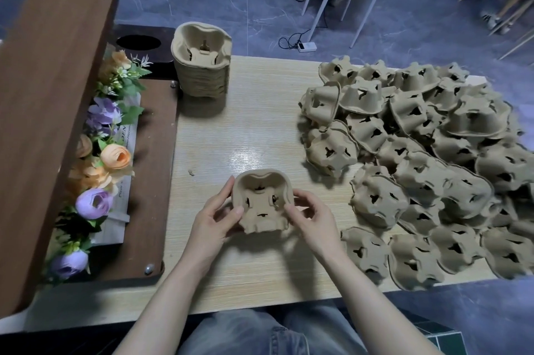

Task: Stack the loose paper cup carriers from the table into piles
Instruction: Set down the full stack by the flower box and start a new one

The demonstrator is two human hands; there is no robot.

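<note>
the left hand (215, 217) and right hand (310, 217) both grip one cup carrier (261, 201) by its sides, cups-up, low over the near desk (260, 129); the finished pile (202, 65) stands well beyond and slightly left, nearer the left hand, while the loose heap (419, 152) sprawls to the right, so the carrier probably travels forward-left, its long axis matched to the pile's top

The light is soft and a bit dim, and it comes from above. It makes a white shiny patch on the worktop (245, 152), and soft dark shadows lie under the hands and beside the stack (202, 62). The wide lens bends the edges, so the brown board (49, 100) leans and the far corners look a little blurry.
</note>
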